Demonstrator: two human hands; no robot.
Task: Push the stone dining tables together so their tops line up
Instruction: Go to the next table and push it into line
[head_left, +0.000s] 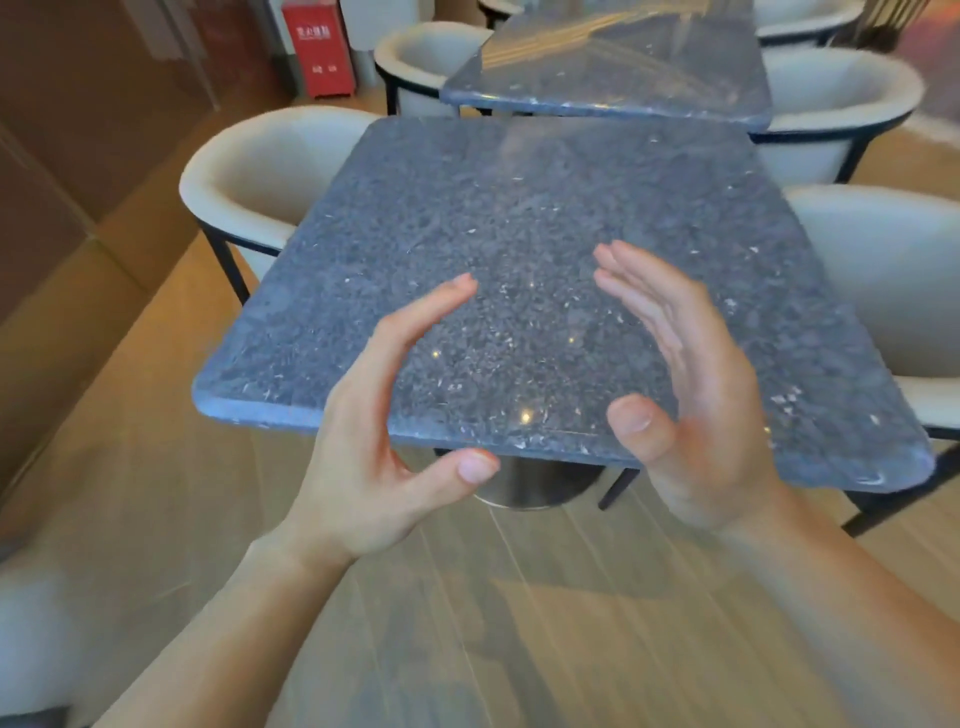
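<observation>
A square speckled dark-grey stone table (519, 208) stands in front of me on a round metal base (535, 483). Beyond it a second stone table (613, 78) of the same kind sits slightly askew, its near edge close to the first table's far edge with a narrow gap showing. My left hand (384, 436) and my right hand (691, 405) hover over the near edge of the front table, palms facing each other, fingers spread and curved. Neither hand holds anything. The right hand is blurred.
Cream tub chairs with black legs flank the tables: one at left (249, 176), one at right (893, 270), others further back (841, 98). A red cabinet (319, 47) stands at the back left. Wooden floor (156, 467) lies around me.
</observation>
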